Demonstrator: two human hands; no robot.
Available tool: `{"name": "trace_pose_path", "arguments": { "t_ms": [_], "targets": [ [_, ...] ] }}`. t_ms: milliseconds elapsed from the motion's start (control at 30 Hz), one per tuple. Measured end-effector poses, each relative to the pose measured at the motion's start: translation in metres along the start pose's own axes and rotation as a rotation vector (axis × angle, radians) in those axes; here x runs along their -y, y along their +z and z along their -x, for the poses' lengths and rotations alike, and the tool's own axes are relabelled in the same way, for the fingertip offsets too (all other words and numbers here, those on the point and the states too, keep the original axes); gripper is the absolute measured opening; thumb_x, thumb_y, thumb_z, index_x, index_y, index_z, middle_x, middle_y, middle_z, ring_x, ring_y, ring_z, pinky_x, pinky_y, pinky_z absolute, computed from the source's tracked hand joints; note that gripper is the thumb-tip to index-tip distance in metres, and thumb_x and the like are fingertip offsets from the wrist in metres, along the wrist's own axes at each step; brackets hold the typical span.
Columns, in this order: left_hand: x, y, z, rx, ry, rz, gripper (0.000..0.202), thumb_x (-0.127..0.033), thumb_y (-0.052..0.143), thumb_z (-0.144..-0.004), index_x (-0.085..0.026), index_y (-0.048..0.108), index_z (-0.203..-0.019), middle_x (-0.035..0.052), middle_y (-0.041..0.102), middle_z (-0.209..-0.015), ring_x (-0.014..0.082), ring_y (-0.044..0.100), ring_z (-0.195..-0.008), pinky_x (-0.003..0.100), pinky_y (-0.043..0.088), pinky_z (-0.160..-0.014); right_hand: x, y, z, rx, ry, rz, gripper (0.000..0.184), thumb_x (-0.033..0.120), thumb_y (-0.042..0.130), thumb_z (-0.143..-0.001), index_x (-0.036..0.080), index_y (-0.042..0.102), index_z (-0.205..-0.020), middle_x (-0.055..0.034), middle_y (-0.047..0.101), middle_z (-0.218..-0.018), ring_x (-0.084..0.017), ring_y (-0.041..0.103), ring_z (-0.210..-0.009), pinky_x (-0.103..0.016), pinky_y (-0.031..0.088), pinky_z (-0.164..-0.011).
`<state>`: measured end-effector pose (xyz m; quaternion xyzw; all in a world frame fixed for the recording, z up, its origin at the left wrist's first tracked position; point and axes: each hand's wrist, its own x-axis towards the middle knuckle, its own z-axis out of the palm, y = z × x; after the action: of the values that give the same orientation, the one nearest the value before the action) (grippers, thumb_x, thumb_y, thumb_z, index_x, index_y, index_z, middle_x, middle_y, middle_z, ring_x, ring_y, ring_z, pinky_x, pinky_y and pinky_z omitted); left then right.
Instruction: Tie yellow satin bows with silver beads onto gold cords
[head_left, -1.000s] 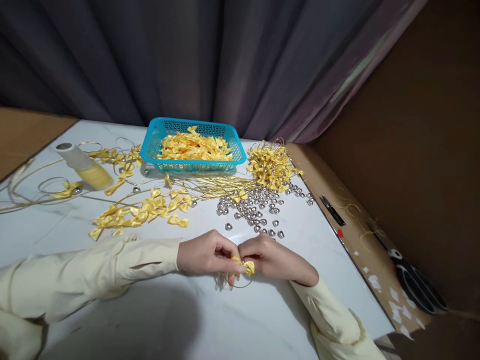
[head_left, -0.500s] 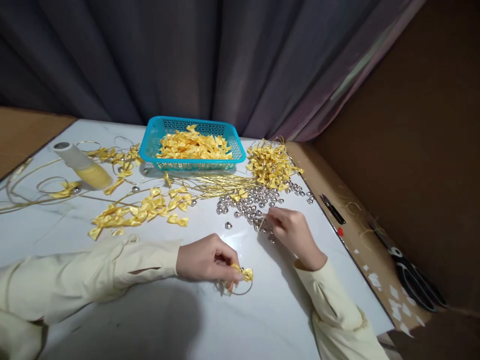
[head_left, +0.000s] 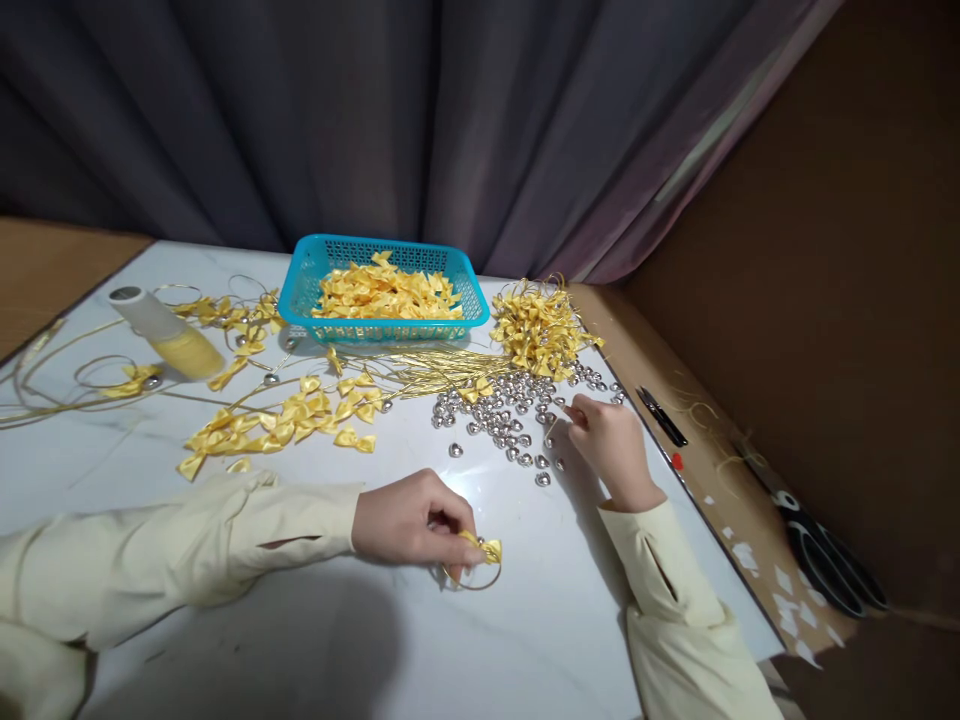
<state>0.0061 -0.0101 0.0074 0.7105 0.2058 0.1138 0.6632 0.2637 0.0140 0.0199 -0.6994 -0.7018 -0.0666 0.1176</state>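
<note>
Head view: A worker's left hand point(head_left: 416, 518) pinches a yellow bow point(head_left: 492, 551) over the near part of a white desk point(head_left: 540, 640), thumb and fingers pressed together on it, a thin cord loop point(head_left: 480, 588) curving below; the grip on one side of the bow seems meant to steady it while leaving its other side exposed. The right hand point(head_left: 613, 450) is stretched out at the edge of scattered silver hearts point(head_left: 512, 453), its fingers bunched; a thin yellow strand point(head_left: 551, 431) shows just beside the fingertips, though whether they hold it cannot be told. Beyond, a blue basket point(head_left: 390, 324) contains a heap of bows point(head_left: 390, 290), its walls presumably keeping them from straying. Gold cords point(head_left: 442, 373) lie bundled in front, likely aligned for easy picking, while a pile of looped bows point(head_left: 536, 330) sits at right, apparently kept apart from the loose bows point(head_left: 296, 418) at left.
</note>
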Motion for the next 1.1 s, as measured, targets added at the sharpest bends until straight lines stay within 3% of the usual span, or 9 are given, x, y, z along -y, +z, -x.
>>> {"name": "trace_pose_path", "arguments": {
  "t_ms": [167,233,300,400,467,567,800,933,1100],
  "targets": [
    [0.0,0.0,-0.002,-0.008,-0.078,0.172,0.025,-0.033,0.066,-0.077,-0.01,0.066,-0.066,0.0048,0.067,-0.059,0.0104,0.058,-0.056,0.019,0.045,-0.056,0.011,0.004,0.004,0.067,-0.057,0.075,0.02,0.013,0.045,-0.08,0.017,0.056,-0.064,-0.0082,0.056,-0.059,-0.019,0.046,-0.055,-0.028,0.026,-0.05],
    [0.0,0.0,-0.002,-0.018,-0.093,0.217,0.029,-0.037,0.067,-0.076,-0.011,0.065,-0.064,0.0044,0.067,-0.058,0.0102,0.058,-0.055,0.019,0.045,-0.055,0.019,0.001,0.008,0.06,-0.132,0.065,0.014,0.014,0.047,-0.08,0.015,0.061,-0.082,-0.0154,0.063,-0.086,-0.026,0.053,-0.078,-0.033,0.037,-0.061],
    [0.0,0.0,-0.003,-0.031,-0.092,0.254,0.034,-0.042,0.067,-0.075,-0.011,0.063,-0.063,0.004,0.066,-0.057,0.0099,0.057,-0.053,0.02,0.045,-0.054,0.028,-0.006,0.014,0.087,-0.31,-0.056,0.031,0.011,0.051,-0.077,0.015,0.057,-0.107,-0.018,0.056,-0.117,-0.033,0.046,-0.104,-0.043,0.041,-0.079],
    [0.002,-0.001,-0.004,-0.05,-0.091,0.29,0.038,-0.047,0.068,-0.074,-0.011,0.062,-0.063,0.0038,0.066,-0.058,0.01,0.057,-0.052,0.02,0.045,-0.054,0.044,-0.02,0.024,0.347,-0.643,-0.449,0.054,0.005,0.054,-0.072,0.018,0.045,-0.124,-0.0132,0.048,-0.128,-0.028,0.038,-0.121,-0.047,0.037,-0.096],
    [0.004,-0.001,-0.005,-0.057,-0.087,0.302,0.039,-0.048,0.068,-0.073,-0.011,0.063,-0.064,0.0035,0.066,-0.058,0.01,0.057,-0.053,0.02,0.045,-0.053,0.052,-0.027,0.03,0.524,-0.705,-0.647,0.053,0.004,0.054,-0.073,0.019,0.045,-0.123,-0.0108,0.054,-0.122,-0.023,0.045,-0.117,-0.041,0.041,-0.095],
    [0.005,-0.002,-0.005,-0.062,-0.081,0.325,0.038,-0.047,0.069,-0.073,-0.011,0.063,-0.065,0.0032,0.066,-0.059,0.0098,0.057,-0.053,0.021,0.045,-0.054,0.06,-0.029,0.034,0.616,-0.649,-0.753,0.036,0.007,0.052,-0.08,0.019,0.052,-0.114,-0.0074,0.064,-0.101,-0.018,0.059,-0.094,-0.033,0.048,-0.081],
    [0.006,-0.003,-0.006,-0.068,-0.078,0.316,0.036,-0.044,0.067,-0.075,-0.01,0.063,-0.066,0.0048,0.067,-0.061,0.0086,0.053,-0.049,0.022,0.045,-0.053,0.06,-0.018,0.031,0.512,-0.522,-0.746,0.015,0.018,0.047,-0.09,0.017,0.059,-0.099,-0.0036,0.067,-0.077,-0.014,0.06,-0.066,-0.024,0.044,-0.062],
    [0.006,-0.003,-0.006,-0.076,-0.094,0.319,0.035,-0.044,0.067,-0.075,-0.01,0.063,-0.066,0.0053,0.067,-0.062,0.0088,0.052,-0.049,0.022,0.044,-0.052,0.059,-0.016,0.029,0.356,-0.49,-0.689,0.026,0.027,0.044,-0.093,0.017,0.062,-0.077,-0.0048,0.062,-0.07,-0.015,0.056,-0.065,-0.026,0.041,-0.06],
    [0.004,-0.003,-0.006,-0.077,-0.103,0.32,0.034,-0.042,0.068,-0.074,-0.01,0.062,-0.065,0.0044,0.066,-0.061,0.0085,0.052,-0.049,0.022,0.044,-0.052,0.061,-0.015,0.026,0.142,-0.181,-0.762,0.034,0.039,0.049,-0.09,0.018,0.056,-0.065,-0.0023,0.056,-0.062,-0.015,0.049,-0.06,-0.026,0.038,-0.057]
  ]
}}
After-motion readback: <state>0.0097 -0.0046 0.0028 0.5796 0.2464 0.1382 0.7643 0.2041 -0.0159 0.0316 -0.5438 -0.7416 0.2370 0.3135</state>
